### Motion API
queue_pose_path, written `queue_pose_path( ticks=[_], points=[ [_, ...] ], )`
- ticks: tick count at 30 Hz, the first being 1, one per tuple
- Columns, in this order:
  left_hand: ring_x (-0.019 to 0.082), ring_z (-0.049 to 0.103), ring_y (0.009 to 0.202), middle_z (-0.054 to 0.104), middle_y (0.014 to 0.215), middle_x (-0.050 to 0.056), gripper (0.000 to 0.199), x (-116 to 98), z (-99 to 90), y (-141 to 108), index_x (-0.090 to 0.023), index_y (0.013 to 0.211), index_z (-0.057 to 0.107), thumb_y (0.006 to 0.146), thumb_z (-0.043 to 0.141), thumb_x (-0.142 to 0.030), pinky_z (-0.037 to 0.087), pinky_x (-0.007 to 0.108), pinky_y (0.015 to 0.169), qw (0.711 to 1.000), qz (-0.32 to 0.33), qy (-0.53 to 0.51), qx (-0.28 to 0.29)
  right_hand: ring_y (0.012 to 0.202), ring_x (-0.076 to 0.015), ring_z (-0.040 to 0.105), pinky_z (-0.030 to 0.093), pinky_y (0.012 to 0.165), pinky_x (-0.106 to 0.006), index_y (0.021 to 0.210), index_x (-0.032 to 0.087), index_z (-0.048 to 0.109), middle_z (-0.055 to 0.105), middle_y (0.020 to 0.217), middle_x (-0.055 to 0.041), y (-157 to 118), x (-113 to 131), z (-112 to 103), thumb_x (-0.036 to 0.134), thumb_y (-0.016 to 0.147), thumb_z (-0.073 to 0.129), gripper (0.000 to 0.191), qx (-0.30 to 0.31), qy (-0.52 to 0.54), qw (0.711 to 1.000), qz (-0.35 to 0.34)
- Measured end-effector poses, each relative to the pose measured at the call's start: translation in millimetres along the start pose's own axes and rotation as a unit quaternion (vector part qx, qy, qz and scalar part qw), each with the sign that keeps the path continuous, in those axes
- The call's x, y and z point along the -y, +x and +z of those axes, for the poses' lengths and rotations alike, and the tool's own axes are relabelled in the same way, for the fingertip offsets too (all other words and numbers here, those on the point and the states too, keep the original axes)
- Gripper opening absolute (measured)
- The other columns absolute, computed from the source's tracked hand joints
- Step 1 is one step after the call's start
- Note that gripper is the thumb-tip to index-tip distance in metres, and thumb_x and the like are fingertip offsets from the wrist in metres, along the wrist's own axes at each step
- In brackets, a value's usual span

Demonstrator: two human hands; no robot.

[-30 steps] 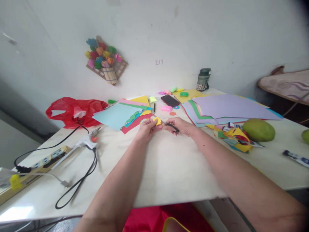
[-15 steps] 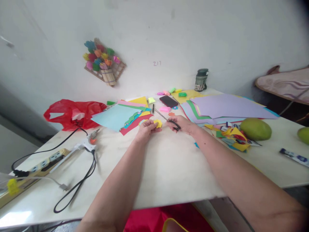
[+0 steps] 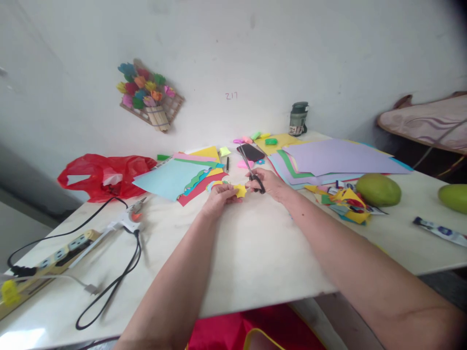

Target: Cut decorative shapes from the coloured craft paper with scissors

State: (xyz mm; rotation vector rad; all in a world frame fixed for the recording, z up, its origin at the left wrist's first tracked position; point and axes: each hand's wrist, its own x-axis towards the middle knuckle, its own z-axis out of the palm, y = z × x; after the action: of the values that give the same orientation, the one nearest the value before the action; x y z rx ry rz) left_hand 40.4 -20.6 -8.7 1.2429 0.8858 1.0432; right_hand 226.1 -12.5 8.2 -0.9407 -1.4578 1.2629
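Between the fingers of my left hand (image 3: pixel 220 199) is a small yellow paper cutout (image 3: pixel 240 190) with a scalloped edge. My right hand (image 3: pixel 268 183) is closed round the black handles of a pair of scissors (image 3: pixel 259 183), whose blades point up and away toward the phone. The right fingertips are close to the yellow cutout; whether they touch it I cannot tell. Just behind my left hand lie some small coloured paper pieces, partly hidden. A pink block (image 3: pixel 245 165) and a black pen (image 3: pixel 227 164) are beyond the hands.
Coloured sheets (image 3: pixel 171 180) lie left and a purple sheet stack (image 3: pixel 335 158) right. Paper scraps (image 3: pixel 352 206), green fruit (image 3: pixel 379 190) and a tube (image 3: pixel 441 230) are at right. A red bag (image 3: pixel 105 175), glue gun (image 3: pixel 129 218) and power strip (image 3: pixel 62 257) occupy the left.
The scissors have swung from pointing left to pointing more upright, away from the yellow cutout. My right hand has turned with them. The whole view has shifted slightly.
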Motion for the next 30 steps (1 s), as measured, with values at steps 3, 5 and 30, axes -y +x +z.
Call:
queue_pose_path(
  ticks=[3,5,30],
  points=[
    [0.014,0.061,0.054,0.062,0.062,0.001,0.024,0.7,0.2,0.2,-0.013,0.065,0.056,0.058,0.073,-0.03,0.05,0.03,0.064,1.0,-0.003,0.007,0.008,0.049,-0.0077,0.052,0.039,0.05,-0.02,0.083,0.016,0.054,0.057,0.057,0.0045,-2.2,3.6,6.7,0.014,0.054,0.068,0.032,0.001,0.003,1.0,0.009],
    [0.013,0.06,0.053,0.061,0.06,0.001,0.025,0.9,0.3,0.8,-0.013,0.065,0.057,0.057,0.073,-0.029,0.05,0.031,0.065,1.0,-0.004,0.007,0.012,0.047,-0.0074,0.05,0.039,0.049,-0.02,0.081,0.016,0.054,0.055,0.054,0.0055,-2.9,5.1,10.5,0.01,0.053,0.064,0.03,-0.001,0.0,1.0,0.012],
    [0.016,0.064,0.06,0.067,0.069,0.004,0.027,-0.9,2.0,0.2,-0.015,0.07,0.051,0.057,0.072,-0.026,0.05,0.032,0.07,1.0,0.006,-0.028,-0.003,0.041,-0.009,0.052,0.041,0.043,-0.021,0.078,0.016,0.053,0.057,0.052,0.0029,2.0,3.3,1.2,0.025,0.055,0.072,0.031,-0.091,0.03,0.995,-0.016]
  ],
)
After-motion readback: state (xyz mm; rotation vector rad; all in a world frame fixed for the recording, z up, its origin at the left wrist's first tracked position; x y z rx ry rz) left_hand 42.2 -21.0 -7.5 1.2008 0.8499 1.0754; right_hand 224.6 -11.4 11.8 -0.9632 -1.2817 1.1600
